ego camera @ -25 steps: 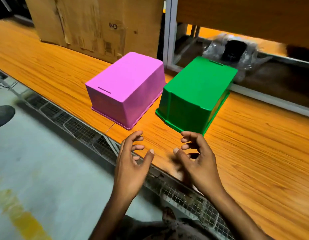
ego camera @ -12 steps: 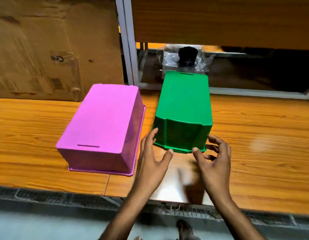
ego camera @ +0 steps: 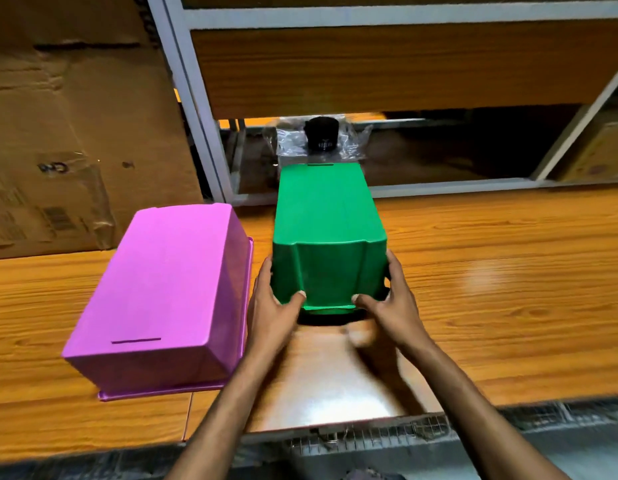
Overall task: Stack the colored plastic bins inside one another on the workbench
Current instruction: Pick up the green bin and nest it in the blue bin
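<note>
Green bin (ego camera: 326, 216) between both hands' grip

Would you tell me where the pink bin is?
The pink bin sits upside down on the workbench, left of the green bin and the left hand.

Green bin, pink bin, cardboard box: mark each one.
green bin (ego camera: 326, 216): head view, upturned base.
pink bin (ego camera: 169, 275): head view, upturned base.
cardboard box (ego camera: 75, 116): head view, front face.

Left of the green bin (ego camera: 326, 216), the pink bin (ego camera: 169, 289) leaves a narrow gap, filled by the left hand (ego camera: 271, 303). Right of it, bare workbench (ego camera: 508, 271). Behind it, a shelf frame (ego camera: 439, 190) blocks passage.
</note>
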`<action>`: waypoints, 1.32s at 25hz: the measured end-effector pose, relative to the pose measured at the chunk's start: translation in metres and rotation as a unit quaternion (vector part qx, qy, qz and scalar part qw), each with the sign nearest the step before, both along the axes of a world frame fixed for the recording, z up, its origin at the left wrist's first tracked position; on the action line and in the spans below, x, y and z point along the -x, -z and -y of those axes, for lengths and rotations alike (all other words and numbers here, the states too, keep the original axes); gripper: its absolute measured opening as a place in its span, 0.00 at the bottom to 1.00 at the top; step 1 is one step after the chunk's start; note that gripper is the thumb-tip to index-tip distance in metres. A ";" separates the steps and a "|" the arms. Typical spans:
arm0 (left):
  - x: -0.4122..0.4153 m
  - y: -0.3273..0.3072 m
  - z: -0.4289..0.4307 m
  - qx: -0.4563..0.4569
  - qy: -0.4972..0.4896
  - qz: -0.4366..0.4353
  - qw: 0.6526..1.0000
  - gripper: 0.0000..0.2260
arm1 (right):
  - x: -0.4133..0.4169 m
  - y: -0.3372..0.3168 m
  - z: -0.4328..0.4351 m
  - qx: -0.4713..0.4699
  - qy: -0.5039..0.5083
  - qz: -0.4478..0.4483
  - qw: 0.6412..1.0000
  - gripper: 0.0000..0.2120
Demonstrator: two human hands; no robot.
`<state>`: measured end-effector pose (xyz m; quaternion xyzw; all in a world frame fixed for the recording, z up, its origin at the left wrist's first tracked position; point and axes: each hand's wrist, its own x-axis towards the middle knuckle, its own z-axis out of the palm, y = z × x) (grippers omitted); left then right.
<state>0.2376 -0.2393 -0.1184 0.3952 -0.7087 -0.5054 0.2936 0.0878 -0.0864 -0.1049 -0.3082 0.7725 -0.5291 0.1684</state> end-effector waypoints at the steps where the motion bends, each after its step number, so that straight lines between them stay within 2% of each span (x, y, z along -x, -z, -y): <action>1: -0.001 -0.011 -0.001 0.011 -0.004 -0.023 1.000 0.39 | 0.003 -0.008 -0.004 0.015 0.003 -0.009 1.000 0.50; 4: -0.003 -0.046 -0.005 0.020 -0.013 -0.087 0.996 0.36 | 0.010 -0.041 -0.013 0.053 0.000 -0.054 0.997 0.49; 8: -0.002 -0.086 -0.022 0.029 0.009 -0.141 0.990 0.35 | 0.019 -0.088 -0.028 0.107 -0.019 -0.059 0.992 0.47; 13: 0.000 -0.124 -0.026 0.049 0.022 -0.189 0.980 0.35 | 0.022 -0.127 -0.051 0.114 -0.073 -0.110 0.985 0.49; 16: 0.004 -0.145 -0.025 0.082 0.022 -0.201 0.976 0.32 | 0.026 -0.146 -0.062 0.106 -0.066 -0.191 0.974 0.50; 18: 0.007 -0.158 -0.028 0.102 0.023 -0.220 0.970 0.28 | 0.031 -0.154 -0.067 0.095 -0.050 -0.257 0.960 0.45; 20: 0.010 -0.169 -0.035 0.084 0.029 -0.242 0.966 0.23 | 0.036 -0.154 -0.069 0.115 -0.013 -0.305 0.945 0.32; 22: 0.013 -0.174 -0.042 0.057 0.035 -0.255 0.965 0.21 | 0.038 -0.149 -0.070 0.153 0.066 -0.297 0.940 0.24; 26: 0.014 -0.170 -0.053 0.043 0.074 -0.244 0.966 0.27 | 0.037 -0.148 -0.068 0.217 0.213 -0.223 0.926 0.19; 29: 0.016 -0.154 -0.053 0.058 0.087 -0.200 0.974 0.25 | 0.039 -0.157 -0.063 0.228 0.292 -0.178 0.912 0.13; 33: 0.009 -0.117 -0.056 0.148 -0.040 -0.148 0.977 0.20 | 0.044 -0.151 -0.065 0.234 0.344 -0.126 0.900 0.09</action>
